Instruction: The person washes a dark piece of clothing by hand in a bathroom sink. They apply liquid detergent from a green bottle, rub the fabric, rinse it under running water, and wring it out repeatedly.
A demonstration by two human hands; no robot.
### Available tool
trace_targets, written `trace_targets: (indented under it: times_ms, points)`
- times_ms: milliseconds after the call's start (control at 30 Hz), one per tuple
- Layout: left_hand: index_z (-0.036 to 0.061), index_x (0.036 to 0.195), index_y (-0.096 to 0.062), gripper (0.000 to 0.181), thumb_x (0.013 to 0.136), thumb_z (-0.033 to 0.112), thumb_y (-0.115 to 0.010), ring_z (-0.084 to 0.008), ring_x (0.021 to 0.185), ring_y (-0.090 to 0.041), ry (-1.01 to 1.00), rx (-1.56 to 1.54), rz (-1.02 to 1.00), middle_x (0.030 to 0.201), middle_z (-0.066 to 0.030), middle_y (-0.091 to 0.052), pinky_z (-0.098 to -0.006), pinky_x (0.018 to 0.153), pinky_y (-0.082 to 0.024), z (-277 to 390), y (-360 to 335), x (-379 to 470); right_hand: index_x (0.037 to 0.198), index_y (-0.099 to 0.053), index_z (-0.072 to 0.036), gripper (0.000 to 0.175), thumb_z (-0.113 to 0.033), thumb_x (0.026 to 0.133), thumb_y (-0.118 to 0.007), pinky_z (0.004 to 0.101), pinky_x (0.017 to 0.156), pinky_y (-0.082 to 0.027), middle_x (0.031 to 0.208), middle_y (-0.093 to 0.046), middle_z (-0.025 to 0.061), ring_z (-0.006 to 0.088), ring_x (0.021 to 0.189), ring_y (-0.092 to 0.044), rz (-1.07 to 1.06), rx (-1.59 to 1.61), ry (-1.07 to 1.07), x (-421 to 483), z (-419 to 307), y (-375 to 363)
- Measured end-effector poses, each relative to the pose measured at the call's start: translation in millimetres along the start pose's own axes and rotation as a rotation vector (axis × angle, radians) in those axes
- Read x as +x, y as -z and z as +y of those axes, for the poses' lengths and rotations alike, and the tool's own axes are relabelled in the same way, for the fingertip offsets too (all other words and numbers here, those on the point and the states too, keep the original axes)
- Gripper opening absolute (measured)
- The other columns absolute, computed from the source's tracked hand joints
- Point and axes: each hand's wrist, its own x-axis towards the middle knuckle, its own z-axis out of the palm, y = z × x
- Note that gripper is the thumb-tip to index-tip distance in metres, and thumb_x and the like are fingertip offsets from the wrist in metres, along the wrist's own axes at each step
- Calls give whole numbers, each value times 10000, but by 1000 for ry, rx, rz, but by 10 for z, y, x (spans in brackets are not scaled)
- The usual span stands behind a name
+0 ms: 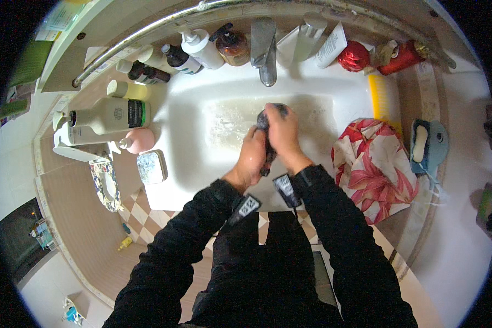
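Both my hands grip one bunched dark wet cloth (pixel 269 152) over a white sink basin (pixel 184 123). My left hand (pixel 252 158) holds its lower part, and my right hand (pixel 282 133) is wrapped round the upper part, close against the left. Dark fabric shows above the fingers and between the palms. Cloudy, sudsy water (pixel 225 123) lies in the basin below. A metal faucet (pixel 267 53) stands at the back rim, just beyond my hands.
Pump bottles (pixel 200 47), tubes (pixel 331 46) and a red foil ball (pixel 353 56) line the back rim. Large bottles (pixel 110 115) and a square tin (pixel 150 167) sit left. At right are a floral fabric (pixel 373 172) and a soap dish (pixel 434 145).
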Motion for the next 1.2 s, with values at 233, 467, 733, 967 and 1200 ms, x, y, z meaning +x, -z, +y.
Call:
trace_targets:
  times_ms: [233,467,733,967,1200]
  points:
    - [80,1183,-561,592,1051,591,-294,-205,875,-636,87,-435,-181,988,-71,-626,-347,739,-566,126,109,100,1335,-552,-48,613,-316,832,-778,458,1076,-392,1370,-497,199,358,1261,-493,-185,70,186,-487,-163,204]
    - [27,1116,-573,335,1055,310,-404,-154,653,-568,30,-209,-103,829,-68,-591,-315,545,-475,-227,28,71,887,-681,-8,334,-337,879,-739,432,780,-501,884,-682,147,320,860,-658,-77,-215,194,-409,-137,87]
    - [22,1142,-563,325,1061,280,-383,-157,816,-612,-74,95,-65,947,-66,-637,-314,659,-524,-83,83,93,1061,-676,-25,314,-289,902,-729,408,834,-525,1046,-689,119,254,976,-636,-134,346,-114,-256,-177,302]
    - [75,1157,-559,220,1033,207,-434,-171,784,-643,25,-467,-301,918,-78,-640,-314,615,-541,29,41,-15,854,-695,-21,262,-263,826,-792,449,866,-479,1009,-708,141,289,975,-640,-145,-269,346,-520,-383,59]
    - [-27,1183,-552,295,996,161,-423,-138,767,-568,-126,95,-226,919,-78,-613,-298,669,-490,132,-128,-284,853,-634,-29,284,-297,944,-652,358,681,-532,766,-681,100,233,699,-660,-184,336,-457,168,-336,344]
